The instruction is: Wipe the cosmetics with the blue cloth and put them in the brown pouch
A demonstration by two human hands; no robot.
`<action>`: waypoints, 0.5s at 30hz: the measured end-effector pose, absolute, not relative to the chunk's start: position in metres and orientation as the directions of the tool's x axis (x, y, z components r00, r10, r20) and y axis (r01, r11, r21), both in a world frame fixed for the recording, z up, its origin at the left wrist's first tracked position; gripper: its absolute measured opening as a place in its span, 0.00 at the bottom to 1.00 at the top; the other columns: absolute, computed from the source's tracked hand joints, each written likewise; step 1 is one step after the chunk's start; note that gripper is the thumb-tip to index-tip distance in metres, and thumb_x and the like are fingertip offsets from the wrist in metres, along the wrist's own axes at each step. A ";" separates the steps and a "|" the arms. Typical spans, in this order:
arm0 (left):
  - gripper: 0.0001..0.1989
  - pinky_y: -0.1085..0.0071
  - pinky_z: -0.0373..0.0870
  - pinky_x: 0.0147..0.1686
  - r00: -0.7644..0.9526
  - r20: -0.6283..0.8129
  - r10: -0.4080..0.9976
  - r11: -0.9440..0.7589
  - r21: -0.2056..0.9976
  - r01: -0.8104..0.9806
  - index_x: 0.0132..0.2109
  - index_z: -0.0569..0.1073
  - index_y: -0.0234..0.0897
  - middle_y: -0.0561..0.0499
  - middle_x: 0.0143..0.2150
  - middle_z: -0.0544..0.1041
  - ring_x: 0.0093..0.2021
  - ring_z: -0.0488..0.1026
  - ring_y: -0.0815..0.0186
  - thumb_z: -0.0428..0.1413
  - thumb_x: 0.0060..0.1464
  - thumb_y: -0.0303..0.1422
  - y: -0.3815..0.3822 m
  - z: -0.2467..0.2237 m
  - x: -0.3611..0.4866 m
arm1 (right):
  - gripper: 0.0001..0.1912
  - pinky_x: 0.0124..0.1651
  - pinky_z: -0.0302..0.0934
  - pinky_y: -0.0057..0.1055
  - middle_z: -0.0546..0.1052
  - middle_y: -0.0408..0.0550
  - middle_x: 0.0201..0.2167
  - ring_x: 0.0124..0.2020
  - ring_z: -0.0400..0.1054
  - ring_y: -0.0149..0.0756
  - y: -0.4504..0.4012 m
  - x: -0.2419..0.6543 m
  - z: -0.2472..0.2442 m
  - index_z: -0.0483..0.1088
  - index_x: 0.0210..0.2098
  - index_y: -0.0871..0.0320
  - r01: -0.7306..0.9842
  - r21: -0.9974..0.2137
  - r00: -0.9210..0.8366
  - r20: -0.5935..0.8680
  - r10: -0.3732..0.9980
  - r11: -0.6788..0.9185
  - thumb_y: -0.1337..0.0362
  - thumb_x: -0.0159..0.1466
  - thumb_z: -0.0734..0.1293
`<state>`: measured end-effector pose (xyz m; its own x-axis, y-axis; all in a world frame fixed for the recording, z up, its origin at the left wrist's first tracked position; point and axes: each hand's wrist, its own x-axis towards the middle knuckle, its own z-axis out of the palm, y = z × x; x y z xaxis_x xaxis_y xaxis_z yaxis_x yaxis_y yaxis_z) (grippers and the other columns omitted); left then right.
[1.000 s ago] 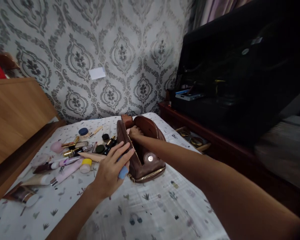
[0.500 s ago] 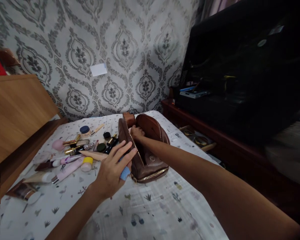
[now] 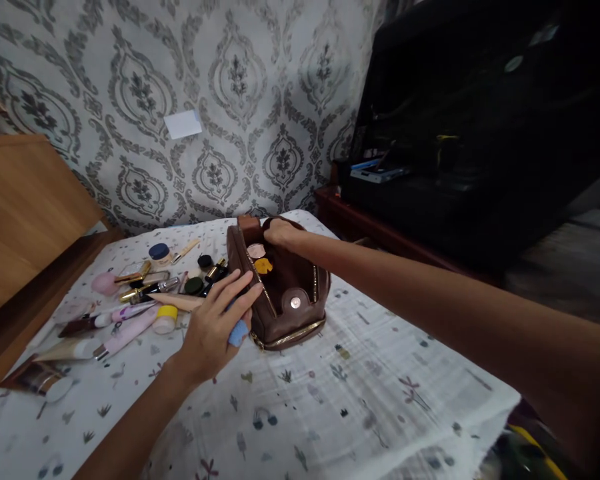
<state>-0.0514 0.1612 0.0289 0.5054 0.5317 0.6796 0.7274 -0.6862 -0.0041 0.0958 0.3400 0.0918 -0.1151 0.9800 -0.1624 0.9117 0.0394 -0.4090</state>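
Head view, brown bag (image 3: 293,327): unzipped on the patterned surface (image 3: 290,413), pink and yellow items inside.
Left hand (image 3: 215,327): fingers extended against the bag's side, blue piece (image 3: 238,333) partly beneath; grip cannot be confirmed.
Right hand (image 3: 283,233): at the bag's far opening; fingertips hidden, grip undetermined.
Cosmetics (image 3: 130,331): scattered left of the bag.

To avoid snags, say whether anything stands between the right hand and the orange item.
Nothing visible stands between the right hand and the orange item inside the bag; the pink item lies beside it.
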 end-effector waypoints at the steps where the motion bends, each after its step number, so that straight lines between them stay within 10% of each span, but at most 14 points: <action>1: 0.24 0.52 0.70 0.61 0.507 0.680 0.530 -0.688 -0.005 0.726 0.64 0.65 0.39 0.41 0.64 0.70 0.67 0.64 0.53 0.50 0.63 0.22 0.161 0.029 -0.051 | 0.15 0.49 0.71 0.41 0.77 0.52 0.49 0.47 0.74 0.40 0.336 0.099 0.090 0.72 0.50 0.63 0.913 -0.402 -0.140 -0.162 0.977 0.064 0.59 0.68 0.69; 7: 0.25 0.53 0.70 0.61 0.512 0.676 0.530 -0.683 -0.017 0.730 0.65 0.64 0.40 0.41 0.64 0.70 0.67 0.64 0.53 0.50 0.63 0.22 0.160 0.030 -0.051 | 0.15 0.47 0.68 0.31 0.81 0.62 0.43 0.50 0.76 0.49 0.320 0.097 0.092 0.78 0.44 0.70 0.883 -0.421 -0.262 -0.077 0.962 0.207 0.66 0.59 0.75; 11: 0.25 0.53 0.68 0.62 0.511 0.664 0.546 -0.668 -0.024 0.744 0.66 0.64 0.41 0.42 0.65 0.70 0.67 0.64 0.53 0.49 0.64 0.23 0.160 0.030 -0.052 | 0.13 0.45 0.66 0.26 0.82 0.52 0.40 0.45 0.76 0.39 0.299 0.102 0.099 0.79 0.42 0.64 0.792 -0.491 -0.384 0.061 0.921 0.362 0.64 0.70 0.63; 15: 0.25 0.53 0.68 0.63 0.525 0.665 0.532 -0.680 -0.035 0.732 0.66 0.65 0.39 0.41 0.64 0.70 0.68 0.62 0.53 0.50 0.63 0.23 0.161 0.029 -0.056 | 0.14 0.50 0.68 0.33 0.80 0.53 0.43 0.45 0.75 0.38 0.240 0.119 0.092 0.76 0.48 0.63 0.509 -0.599 -0.423 0.451 0.786 0.618 0.65 0.70 0.61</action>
<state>-0.0564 0.1606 0.0288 0.5250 0.5317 0.6645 0.7324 -0.6800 -0.0346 0.1190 0.2401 0.0925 -0.4227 0.7858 0.4514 0.5093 0.6180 -0.5989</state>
